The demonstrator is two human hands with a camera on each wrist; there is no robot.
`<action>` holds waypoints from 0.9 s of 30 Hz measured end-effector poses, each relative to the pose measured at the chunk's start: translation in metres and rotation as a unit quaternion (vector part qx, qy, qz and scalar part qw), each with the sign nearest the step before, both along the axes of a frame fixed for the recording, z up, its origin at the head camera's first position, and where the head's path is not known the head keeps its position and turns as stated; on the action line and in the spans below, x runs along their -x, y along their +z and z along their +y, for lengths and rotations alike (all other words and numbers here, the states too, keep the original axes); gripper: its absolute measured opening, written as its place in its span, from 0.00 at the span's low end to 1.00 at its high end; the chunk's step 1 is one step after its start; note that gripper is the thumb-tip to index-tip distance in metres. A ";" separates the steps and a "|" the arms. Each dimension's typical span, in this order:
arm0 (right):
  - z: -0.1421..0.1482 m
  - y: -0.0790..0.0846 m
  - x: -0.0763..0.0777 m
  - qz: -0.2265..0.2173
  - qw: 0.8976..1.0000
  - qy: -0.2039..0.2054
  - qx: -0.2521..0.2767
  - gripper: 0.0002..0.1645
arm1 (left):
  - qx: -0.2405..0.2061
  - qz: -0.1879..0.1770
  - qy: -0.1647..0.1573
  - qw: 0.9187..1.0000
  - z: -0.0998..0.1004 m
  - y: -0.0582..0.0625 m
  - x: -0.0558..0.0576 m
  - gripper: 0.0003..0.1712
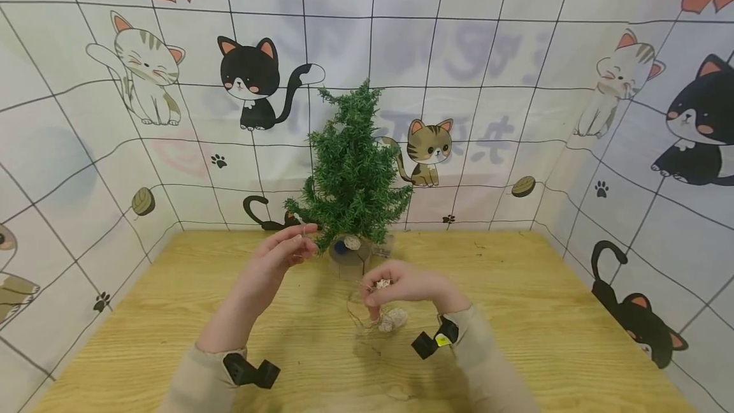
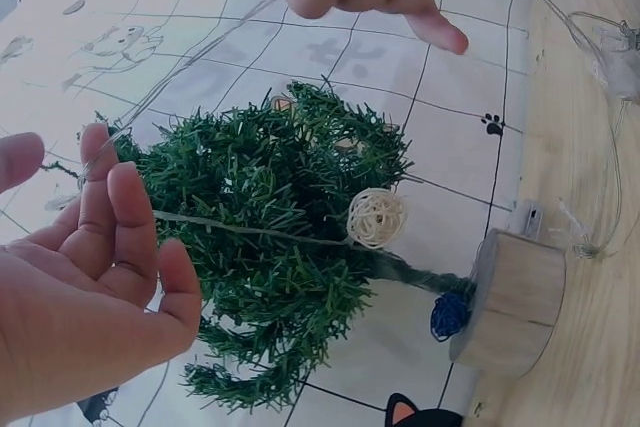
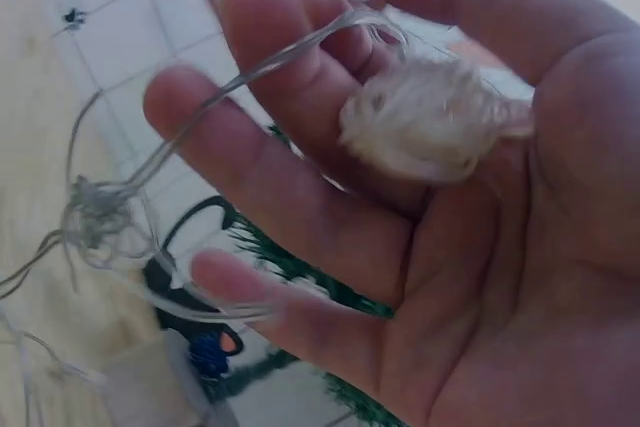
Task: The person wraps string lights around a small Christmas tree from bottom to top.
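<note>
My left hand (image 1: 282, 252) is at the left side of the small green artificial tree (image 1: 355, 171). Thumb and index finger pinch a thin clear wire of a string of lights (image 2: 190, 62). From there the wire runs up across to my right hand (image 1: 401, 287), which is in front of the tree's base. Curled fingers of that hand hold a pale woven ball (image 3: 420, 122), with wire trailing over them. Another white woven ball (image 2: 377, 218) hangs from a strand before the tree. A further pale ball (image 1: 393, 320) lies below the right hand with tangled wire.
The tree stands on a round wooden base (image 2: 520, 302) near the back of the wooden table (image 1: 487, 311). A blue woven ball (image 2: 450, 317) is beside the trunk. Behind rises a white cloth (image 1: 487, 50) printed with cats and grid lines, which also closes off both sides.
</note>
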State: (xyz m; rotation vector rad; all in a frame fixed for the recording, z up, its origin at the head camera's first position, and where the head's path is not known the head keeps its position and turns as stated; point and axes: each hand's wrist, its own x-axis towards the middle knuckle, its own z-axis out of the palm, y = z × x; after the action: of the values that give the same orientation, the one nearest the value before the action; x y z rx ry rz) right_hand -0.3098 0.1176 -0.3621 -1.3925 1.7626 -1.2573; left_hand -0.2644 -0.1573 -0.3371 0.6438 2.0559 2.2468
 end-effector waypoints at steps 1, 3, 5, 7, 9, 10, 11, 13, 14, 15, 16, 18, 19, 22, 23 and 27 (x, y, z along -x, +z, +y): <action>0.004 0.002 0.001 -0.005 1.000 -0.003 0.005 0.08 | -0.012 -0.005 -0.003 1.000 0.000 0.000 0.001 0.22; 0.013 0.006 0.002 -0.016 1.000 -0.012 0.011 0.08 | -0.032 -0.012 -0.010 0.999 -0.001 0.000 0.002 0.20; 0.021 0.011 0.001 -0.024 0.999 -0.024 0.012 0.11 | -0.046 -0.017 -0.014 0.999 -0.001 0.000 0.003 0.17; 0.028 0.015 0.002 -0.020 0.999 -0.036 0.013 0.14 | -0.053 -0.020 -0.014 0.998 -0.001 0.000 0.003 0.15; 0.034 0.017 0.003 -0.007 0.999 -0.047 0.013 0.12 | -0.054 -0.025 -0.012 0.998 -0.001 0.001 0.002 0.17; 0.037 0.018 0.003 -0.001 0.998 -0.055 0.010 0.11 | -0.053 -0.028 -0.011 0.998 -0.001 0.001 0.001 0.19; 0.040 0.018 0.004 0.005 0.998 -0.064 0.010 0.10 | -0.053 -0.032 -0.010 0.998 -0.001 0.001 0.001 0.21; 0.045 0.018 0.005 0.023 0.995 -0.093 0.002 0.11 | -0.054 -0.039 -0.011 0.998 -0.001 0.002 0.000 0.24; 0.048 0.019 0.005 0.029 0.994 -0.104 0.000 0.11 | -0.055 -0.042 -0.011 0.998 -0.001 0.002 0.000 0.25; 0.051 0.020 0.005 0.028 0.993 -0.116 -0.002 0.10 | -0.055 -0.045 -0.011 0.997 0.000 0.002 0.000 0.25; 0.054 0.021 0.005 0.026 0.992 -0.124 0.001 0.10 | -0.058 -0.048 -0.011 0.997 -0.001 0.003 0.000 0.25; 0.059 0.022 0.006 0.018 0.991 -0.132 0.009 0.08 | -0.061 -0.054 -0.011 0.997 -0.001 0.002 0.000 0.26; 0.062 0.023 0.006 0.013 0.991 -0.131 0.014 0.07 | -0.065 -0.057 -0.011 0.996 -0.001 0.002 0.000 0.26; 0.067 0.023 0.008 -0.004 0.992 -0.127 0.027 0.06 | -0.074 -0.063 -0.014 0.995 -0.002 0.002 0.000 0.29; 0.069 0.022 0.009 -0.007 0.992 -0.127 0.028 0.06 | -0.079 -0.064 -0.015 0.995 -0.002 0.002 0.000 0.29; 0.075 0.021 0.012 -0.010 0.992 -0.120 0.032 0.02 | -0.094 -0.064 -0.018 0.993 -0.002 0.001 0.000 0.27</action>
State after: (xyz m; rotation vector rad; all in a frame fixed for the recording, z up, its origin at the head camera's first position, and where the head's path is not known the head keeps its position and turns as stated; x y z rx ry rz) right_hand -0.3219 0.1924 -0.3411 -1.2235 1.9371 -1.4582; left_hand -0.2647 -0.1594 -0.3360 0.5253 1.7787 2.4114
